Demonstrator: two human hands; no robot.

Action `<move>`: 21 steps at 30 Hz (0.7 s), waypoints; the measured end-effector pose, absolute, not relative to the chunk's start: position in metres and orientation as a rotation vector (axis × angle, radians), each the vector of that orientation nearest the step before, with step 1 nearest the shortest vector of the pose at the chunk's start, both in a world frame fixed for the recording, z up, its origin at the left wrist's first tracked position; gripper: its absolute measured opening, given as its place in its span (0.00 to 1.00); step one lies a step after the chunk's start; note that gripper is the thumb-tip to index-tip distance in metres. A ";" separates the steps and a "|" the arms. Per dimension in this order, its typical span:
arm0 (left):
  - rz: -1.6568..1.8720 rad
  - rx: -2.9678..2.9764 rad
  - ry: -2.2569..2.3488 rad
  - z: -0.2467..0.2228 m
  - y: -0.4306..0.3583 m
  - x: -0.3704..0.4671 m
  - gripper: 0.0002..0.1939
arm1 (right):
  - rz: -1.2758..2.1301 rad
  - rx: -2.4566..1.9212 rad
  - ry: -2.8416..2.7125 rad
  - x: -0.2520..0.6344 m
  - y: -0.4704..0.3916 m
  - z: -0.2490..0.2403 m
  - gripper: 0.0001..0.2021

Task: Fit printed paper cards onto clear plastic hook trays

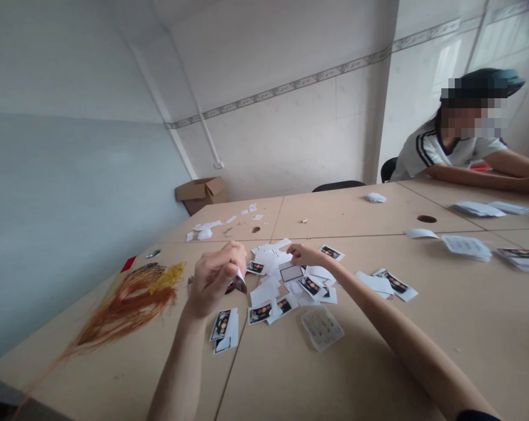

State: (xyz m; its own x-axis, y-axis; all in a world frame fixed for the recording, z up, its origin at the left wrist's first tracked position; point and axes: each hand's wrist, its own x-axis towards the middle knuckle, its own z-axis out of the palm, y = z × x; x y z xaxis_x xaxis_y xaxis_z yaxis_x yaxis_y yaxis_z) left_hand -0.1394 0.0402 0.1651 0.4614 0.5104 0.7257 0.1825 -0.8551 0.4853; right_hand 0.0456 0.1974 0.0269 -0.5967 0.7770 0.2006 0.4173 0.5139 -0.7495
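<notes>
My left hand (220, 272) is closed around a small printed card (238, 285), whose dark picture shows below the fingers. Over a loose heap of cards, my right hand (306, 255) has its fingers pinched at the upper edge of a white card with a black frame line (291, 273). Some cards in the heap lie picture side up, such as this dark printed card (311, 286); others show plain white backs (264, 290). A small stack of cards (224, 330) lies nearer to me on the left. Close by the heap sits a clear plastic case (322, 328) with small items inside.
Orange-brown and yellow strands (132, 304) spread over the table's left side. White paper scraps (205, 230) lie farther back, near a cardboard box (203, 193). More card stacks (466, 247) are at the right. Another person (461, 152) sits at the far right, arms on the table.
</notes>
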 end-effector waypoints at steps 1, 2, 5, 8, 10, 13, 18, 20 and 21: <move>1.323 2.423 0.591 0.164 0.041 -0.139 0.20 | 0.899 -0.984 -2.233 0.048 0.200 0.026 0.09; 1.295 2.463 0.592 0.164 0.042 -0.139 0.20 | 0.887 -0.994 -2.229 0.050 0.201 0.025 0.10; 1.222 2.505 0.653 0.160 0.043 -0.136 0.20 | 0.841 -1.022 -2.209 0.051 0.203 0.021 0.11; 1.109 2.492 0.771 0.156 0.044 -0.130 0.21 | 0.781 -1.044 -2.194 0.046 0.200 0.014 0.12; 1.006 2.486 0.812 0.151 0.044 -0.125 0.23 | 0.736 -1.049 -2.183 0.044 0.197 0.009 0.12; 0.910 2.465 0.869 0.137 0.049 -0.115 0.24 | 0.668 -1.022 -2.147 0.047 0.193 0.015 0.12; 0.806 2.293 1.095 0.089 0.061 -0.100 0.24 | 0.568 -0.878 -2.038 0.059 0.174 0.069 0.13; 0.820 2.123 1.111 0.067 0.062 -0.097 0.24 | 0.556 -0.787 -2.009 0.063 0.152 0.089 0.13; 0.823 2.098 1.114 0.057 0.061 -0.096 0.24 | 0.550 -0.747 -2.001 0.064 0.138 0.094 0.13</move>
